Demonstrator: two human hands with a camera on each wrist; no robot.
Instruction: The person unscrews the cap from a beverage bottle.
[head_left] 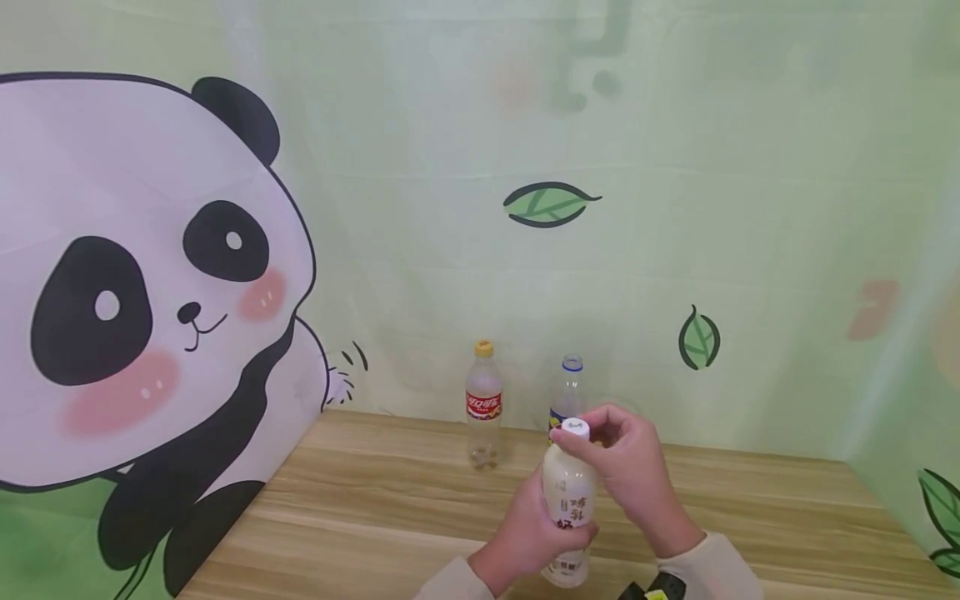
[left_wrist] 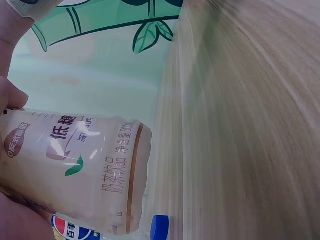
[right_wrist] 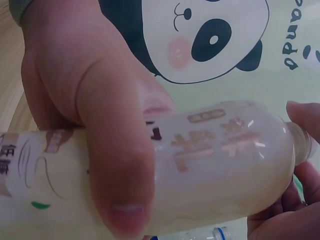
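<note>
A cream milk-tea bottle (head_left: 570, 508) with a white cap (head_left: 575, 428) stands upright at the near edge of the wooden table (head_left: 375, 517). My left hand (head_left: 525, 533) grips its lower body, thumb across the label (right_wrist: 115, 165). My right hand (head_left: 626, 467) pinches the cap from above. The left wrist view shows the bottle's printed label (left_wrist: 80, 165) close up. The right wrist view shows the bottle's shoulder (right_wrist: 225, 155), with right fingertips (right_wrist: 302, 117) at the neck.
Two clear bottles stand at the back of the table by the wall: one with a yellow cap and red label (head_left: 483, 404), one with a blue neck ring (head_left: 567, 392) partly behind my hands. A panda wall (head_left: 135, 292) closes the left side.
</note>
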